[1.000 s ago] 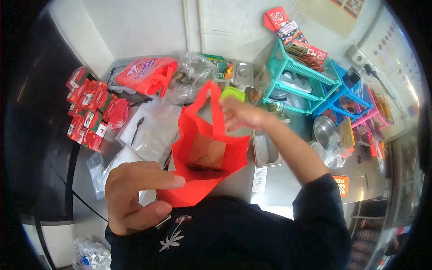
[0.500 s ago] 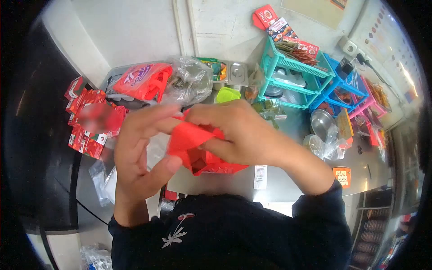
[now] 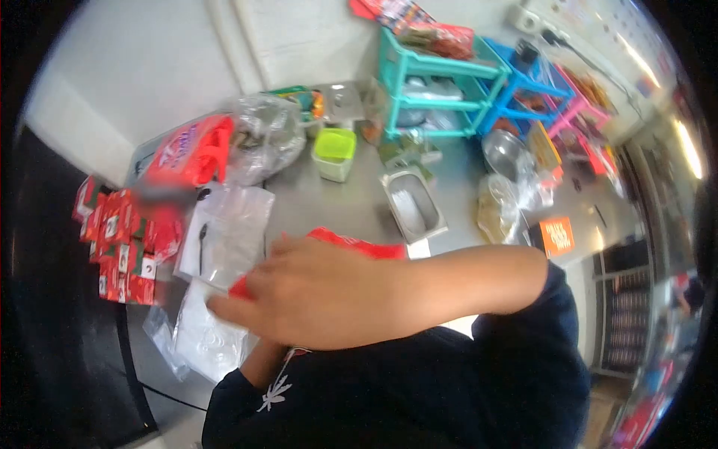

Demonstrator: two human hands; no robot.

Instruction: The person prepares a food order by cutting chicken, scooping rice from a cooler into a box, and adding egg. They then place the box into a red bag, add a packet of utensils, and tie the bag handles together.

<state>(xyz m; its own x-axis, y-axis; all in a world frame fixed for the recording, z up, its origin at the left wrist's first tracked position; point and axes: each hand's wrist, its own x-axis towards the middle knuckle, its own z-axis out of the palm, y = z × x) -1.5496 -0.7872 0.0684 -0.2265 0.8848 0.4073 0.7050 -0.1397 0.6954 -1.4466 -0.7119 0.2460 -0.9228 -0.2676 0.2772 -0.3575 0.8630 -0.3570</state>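
Observation:
My right hand (image 3: 307,292) reaches across in front of my chest, slightly blurred, its back towards me. Its fingers are closed on the red bag (image 3: 359,247), and a red piece shows between thumb and fingers. The far edge of the bag sticks out beyond the hand; the rest is covered by the hand and forearm. Of my left hand (image 3: 262,364) only the wrist area shows, below the right hand. Its fingers are hidden behind the right hand.
On the steel counter stand a green-lidded tub (image 3: 333,153), a metal pan (image 3: 413,206) and stacked red boxes (image 3: 123,239). Clear plastic bags (image 3: 239,224) lie left. Turquoise (image 3: 441,97) and blue racks (image 3: 523,90) stand at the back, an orange box (image 3: 556,236) at right.
My right hand has moved left and down, now covering my left hand and much of the red bag. The view has shifted, revealing the metal pan and more of the green-lidded tub.

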